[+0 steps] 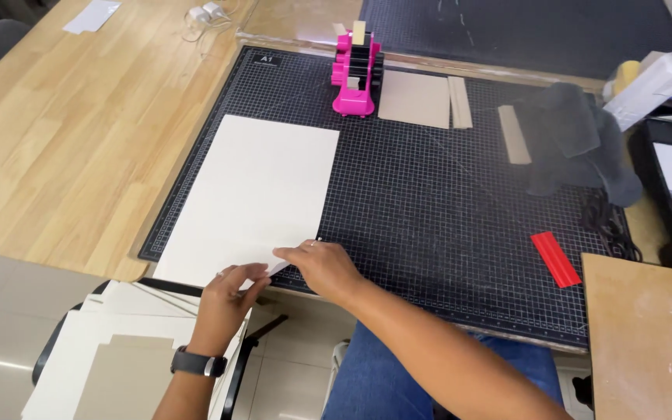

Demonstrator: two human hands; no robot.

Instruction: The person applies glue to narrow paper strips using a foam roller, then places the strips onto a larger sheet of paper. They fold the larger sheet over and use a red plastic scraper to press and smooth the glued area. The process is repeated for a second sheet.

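Head view looks down on a wooden surface (79, 155) carrying a black gridded cutting mat (445, 202), large enough to back a whole sheet. On its left part lies a white sheet (254, 194), flat, near edge at the mat's front. Both hands meet at that near right corner: the left hand (227, 299) pinches the edge between thumb and fingers, while the right hand (322, 267) presses down, half closed, seemingly steadying it. A pink tape dispenser (355, 74) stands at the back, a red strip (555, 258) lies to the right.
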